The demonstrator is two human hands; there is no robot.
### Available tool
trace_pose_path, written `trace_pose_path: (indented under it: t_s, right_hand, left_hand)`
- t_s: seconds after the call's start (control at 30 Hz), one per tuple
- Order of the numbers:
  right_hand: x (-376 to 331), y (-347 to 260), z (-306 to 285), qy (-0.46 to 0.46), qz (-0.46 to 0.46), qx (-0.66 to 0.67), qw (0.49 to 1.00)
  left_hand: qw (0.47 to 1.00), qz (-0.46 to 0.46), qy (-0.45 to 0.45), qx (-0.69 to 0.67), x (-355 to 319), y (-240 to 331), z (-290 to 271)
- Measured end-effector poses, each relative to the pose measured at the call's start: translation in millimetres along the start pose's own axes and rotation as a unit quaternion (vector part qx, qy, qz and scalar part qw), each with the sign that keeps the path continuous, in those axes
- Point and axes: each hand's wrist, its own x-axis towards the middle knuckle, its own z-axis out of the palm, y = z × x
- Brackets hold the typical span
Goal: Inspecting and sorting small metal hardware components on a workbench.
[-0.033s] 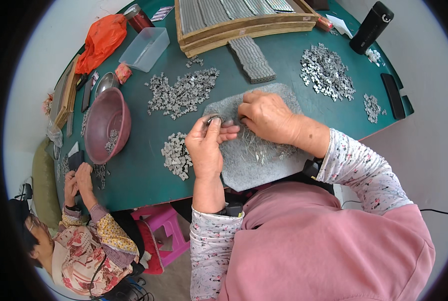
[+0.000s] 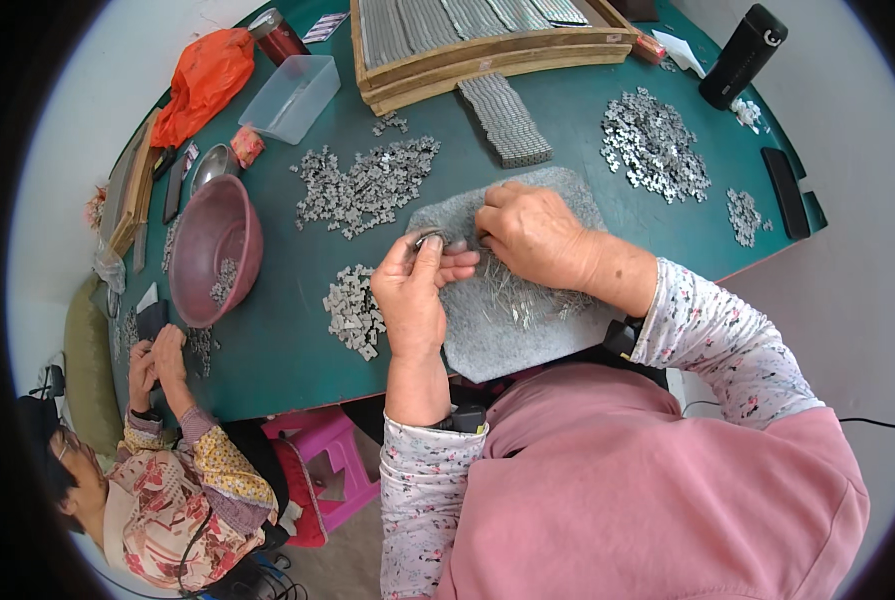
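My left hand (image 2: pixel 414 295) pinches a small dark metal piece (image 2: pixel 429 238) between thumb and forefinger over the left side of a grey felt mat (image 2: pixel 477 345). Its other fingers stretch toward my right hand. My right hand (image 2: pixel 537 235) is closed just beside those fingertips, its thumb and forefinger pressed together; whatever they hold is hidden. Thin metal pins (image 2: pixel 527 300) lie scattered on the mat below my right hand. Left of my left hand is a small pile of pale metal pieces (image 2: pixel 355 312), with a larger pile of flat grey metal pieces (image 2: pixel 367 185) farther back.
A linked strip of metal pieces (image 2: pixel 505 122) lies beyond the mat, before a wooden tray (image 2: pixel 497 75) of similar strips. More pieces (image 2: pixel 655 145) are heaped at right, near a black bottle (image 2: pixel 742 55). A pink bowl (image 2: pixel 189 250) stands left, beside a co-worker's hands (image 2: pixel 162 362).
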Motion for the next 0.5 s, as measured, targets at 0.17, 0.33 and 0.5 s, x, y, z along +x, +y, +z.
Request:
trace_pose_path:
  t_s: [0.17,0.33,0.5]
  right_hand:
    - [-0.5,1.9,8.0,0.011,-0.056,-0.046,0.997]
    - [0.4,12.1,6.5,0.019,-0.012,0.045,0.999]
    - [3.2,5.1,-5.6,0.014,0.035,0.123,0.992]
  left_hand:
    - [1.0,0.002,0.0,-0.015,0.6,-2.7,0.6]
    - [1.0,0.009,-0.009,-0.004,-1.9,-0.6,-0.4]
    - [0.999,0.029,-0.026,0.033,-3.1,-1.0,-0.5]
